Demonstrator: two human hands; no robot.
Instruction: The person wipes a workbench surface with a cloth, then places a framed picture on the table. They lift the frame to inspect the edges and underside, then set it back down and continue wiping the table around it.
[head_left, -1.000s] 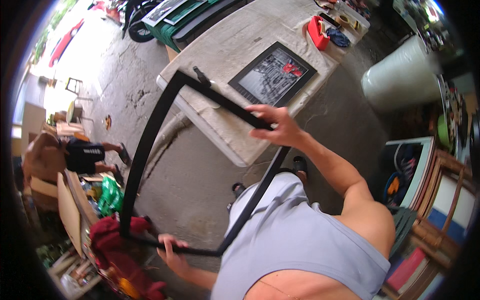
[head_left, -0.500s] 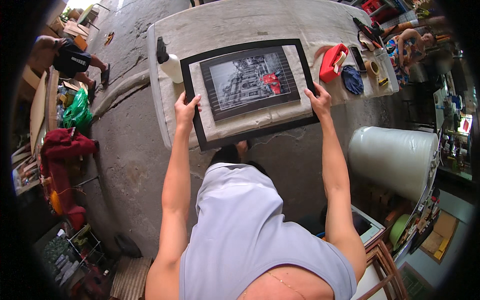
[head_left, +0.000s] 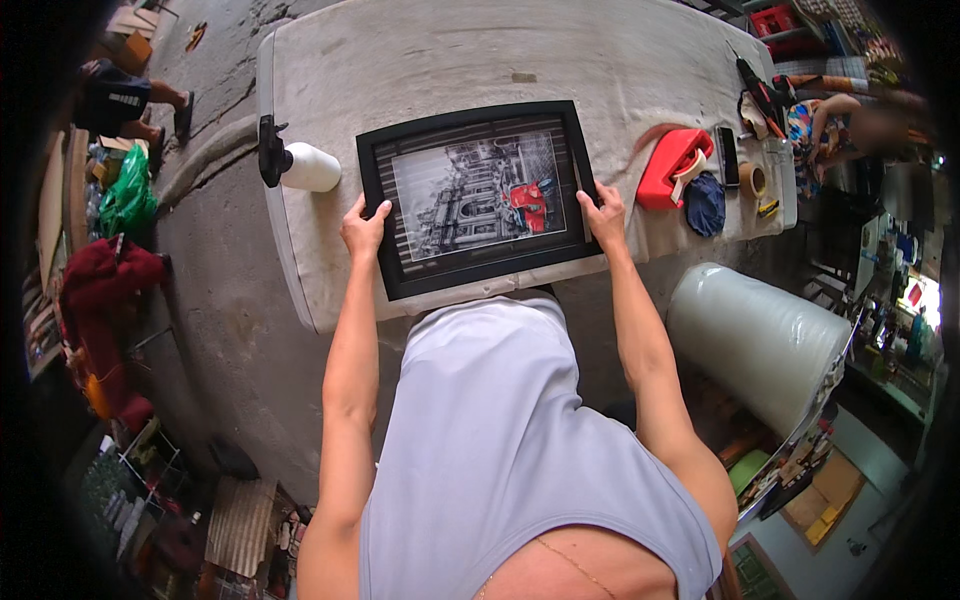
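A black rectangular picture frame [head_left: 465, 116] lies over a black-and-white street picture [head_left: 470, 200] with a red vehicle in it, near the front edge of the cloth-covered table [head_left: 420, 60]. My left hand [head_left: 364, 228] is closed on the frame's left side, thumb on top. On the opposite side my right hand [head_left: 605, 217] grips the frame the same way. The frame's border now surrounds the picture's dark margin closely. Left of it stands a white spray bottle [head_left: 312, 168] with a black trigger head.
On the table's right are a red tape dispenser [head_left: 668, 168], a dark blue bundle [head_left: 705, 205], a phone [head_left: 727, 157], a tape roll [head_left: 753, 180] and a power drill [head_left: 757, 92]. A large plastic-wrapped roll [head_left: 760, 335] stands right of me. People are at far left [head_left: 120, 95] and right [head_left: 825, 125].
Both hands have brought the frame down onto the picture, which it was held above. The hands have come closer together in view, and the view has shifted slightly.
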